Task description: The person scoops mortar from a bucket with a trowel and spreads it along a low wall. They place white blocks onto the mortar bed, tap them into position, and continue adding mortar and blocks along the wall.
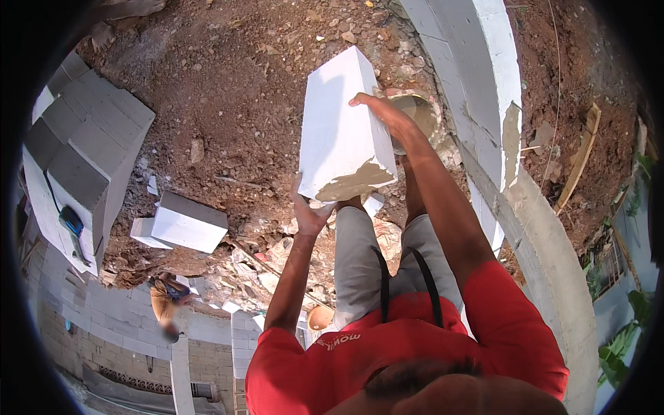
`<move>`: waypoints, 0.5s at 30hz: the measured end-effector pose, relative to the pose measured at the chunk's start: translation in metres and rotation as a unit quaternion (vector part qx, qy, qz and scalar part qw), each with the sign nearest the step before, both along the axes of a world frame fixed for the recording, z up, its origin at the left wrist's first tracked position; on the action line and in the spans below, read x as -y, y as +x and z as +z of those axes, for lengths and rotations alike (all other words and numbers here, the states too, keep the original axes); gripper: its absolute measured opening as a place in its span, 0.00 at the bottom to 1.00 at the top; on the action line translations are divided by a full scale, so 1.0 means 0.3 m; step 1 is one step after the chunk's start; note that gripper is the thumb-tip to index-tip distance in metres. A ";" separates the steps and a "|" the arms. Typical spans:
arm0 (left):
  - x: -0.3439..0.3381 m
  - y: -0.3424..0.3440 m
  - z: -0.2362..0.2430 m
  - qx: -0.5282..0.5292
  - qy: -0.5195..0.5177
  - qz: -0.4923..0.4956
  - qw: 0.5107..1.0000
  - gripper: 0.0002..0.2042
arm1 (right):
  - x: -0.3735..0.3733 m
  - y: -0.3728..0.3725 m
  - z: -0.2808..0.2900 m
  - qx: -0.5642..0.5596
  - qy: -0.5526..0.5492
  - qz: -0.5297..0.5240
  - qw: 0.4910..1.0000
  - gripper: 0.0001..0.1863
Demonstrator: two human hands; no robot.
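White block (339, 131) over stony brown soil (228, 90)
Left hand (310, 215) and right hand (389, 116) hold it, near a pale wall (474, 62).

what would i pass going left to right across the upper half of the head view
stack of blocks, held white block, round bucket, pale block wall, wooden strip

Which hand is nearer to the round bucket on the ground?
The right hand: on the white block's right side, just beside the round bucket in view. The left hand is farther, at the block's lower left corner.
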State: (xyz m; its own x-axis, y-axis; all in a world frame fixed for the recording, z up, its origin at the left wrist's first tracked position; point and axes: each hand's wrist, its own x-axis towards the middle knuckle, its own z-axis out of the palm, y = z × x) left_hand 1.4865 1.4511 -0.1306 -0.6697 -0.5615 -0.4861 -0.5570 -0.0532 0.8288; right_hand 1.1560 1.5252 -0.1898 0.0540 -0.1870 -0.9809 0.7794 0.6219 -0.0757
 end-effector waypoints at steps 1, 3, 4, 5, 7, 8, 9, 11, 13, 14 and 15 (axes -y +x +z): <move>-0.035 0.033 0.064 0.006 0.015 -0.022 1.000 0.55 | -0.026 0.006 0.051 -0.041 0.008 0.027 0.999 0.55; -0.068 0.055 0.154 0.002 0.010 -0.094 0.996 0.51 | -0.044 -0.049 0.179 -0.158 0.026 0.129 0.979 0.60; -0.084 0.068 0.216 0.006 -0.006 -0.143 0.990 0.49 | -0.041 -0.066 0.287 -0.220 0.042 0.202 0.953 0.62; -0.084 0.020 0.302 -0.010 0.075 -0.112 0.991 0.45 | -0.036 -0.079 0.405 -0.277 0.058 0.271 0.920 0.64; -0.049 -0.091 0.357 -0.076 0.198 -0.052 0.976 0.46 | -0.013 -0.137 0.653 -0.321 0.066 0.330 0.885 0.65; -0.030 -0.143 0.389 -0.104 0.262 -0.024 0.959 0.47 | -0.014 -0.156 0.772 -0.337 0.072 0.359 0.867 0.65; -0.005 -0.239 0.424 -0.087 0.338 0.067 0.935 0.48 | -0.031 -0.176 0.871 -0.358 0.048 0.342 0.868 0.64; 0.041 -0.397 0.371 -0.092 0.403 0.079 0.907 0.40 | -0.078 -0.226 1.042 -0.422 0.049 0.350 0.835 0.63; 0.019 -0.654 0.393 -0.038 0.439 0.075 0.894 0.47 | -0.154 -0.252 1.194 -0.474 0.027 0.353 0.806 0.62; -0.012 -0.784 0.443 -0.066 0.431 0.077 0.897 0.49 | -0.221 -0.274 1.261 -0.502 0.009 0.338 0.796 0.63; -0.058 -0.905 0.493 -0.104 0.425 0.093 0.894 0.51 | -0.268 -0.314 1.323 -0.530 -0.013 0.337 0.778 0.63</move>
